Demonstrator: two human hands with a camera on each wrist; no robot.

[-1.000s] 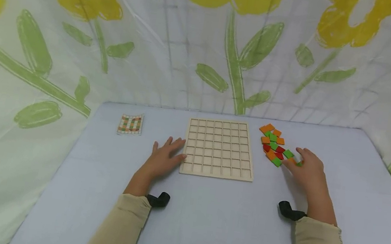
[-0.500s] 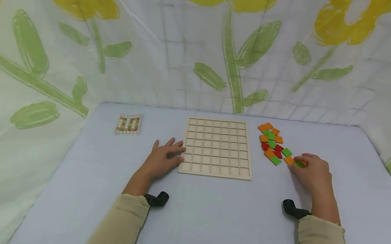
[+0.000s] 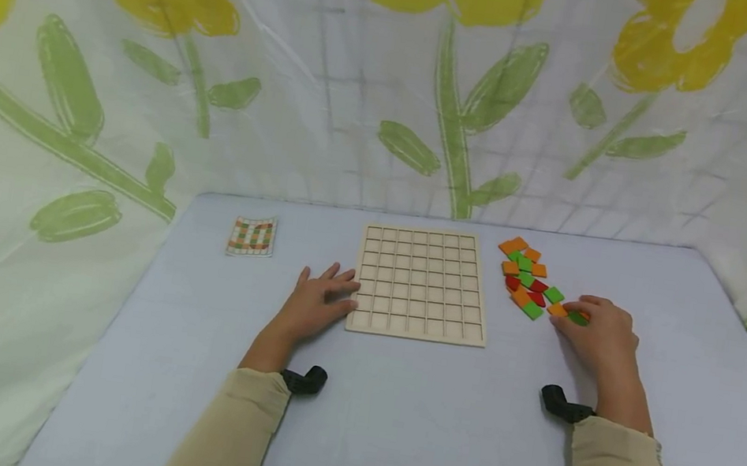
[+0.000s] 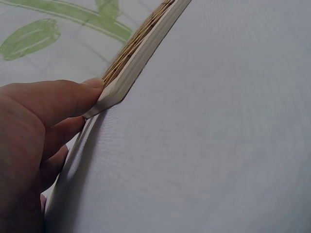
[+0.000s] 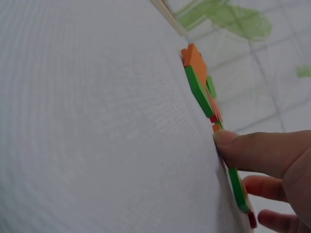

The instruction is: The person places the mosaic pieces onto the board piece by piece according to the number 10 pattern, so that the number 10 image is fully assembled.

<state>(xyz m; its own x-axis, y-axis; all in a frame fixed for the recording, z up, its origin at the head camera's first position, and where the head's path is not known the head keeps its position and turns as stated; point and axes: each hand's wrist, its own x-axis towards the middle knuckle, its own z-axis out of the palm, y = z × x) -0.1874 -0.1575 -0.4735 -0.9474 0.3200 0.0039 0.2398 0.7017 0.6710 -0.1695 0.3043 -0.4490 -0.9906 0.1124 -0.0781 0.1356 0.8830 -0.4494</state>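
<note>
My left hand (image 3: 311, 305) rests on the left edge of a pale wooden grid board (image 3: 420, 283). In the left wrist view its thumb (image 4: 73, 99) touches the board's near corner, with the other fingers lower and behind. To the board's right, my right hand (image 3: 602, 337) reaches into a loose heap of small coloured tiles (image 3: 522, 278). Thumb and index finger pinch an orange square tile (image 3: 557, 310), which lies at the thumb tip in the right wrist view. A green tile (image 5: 238, 189) sits beneath the hand, near its other fingers. The index finger is hidden there behind the thumb.
A small printed card (image 3: 252, 237) with an orange and green grid pattern lies left of the board. The white-covered table (image 3: 417, 430) runs back to a hanging sheet (image 3: 327, 155) painted with flowers. Each wrist wears a black camera mount (image 3: 306, 380).
My right hand has shifted slightly right and its thumb and index finger have drawn in at the orange tile. The left hand stays at the board's edge.
</note>
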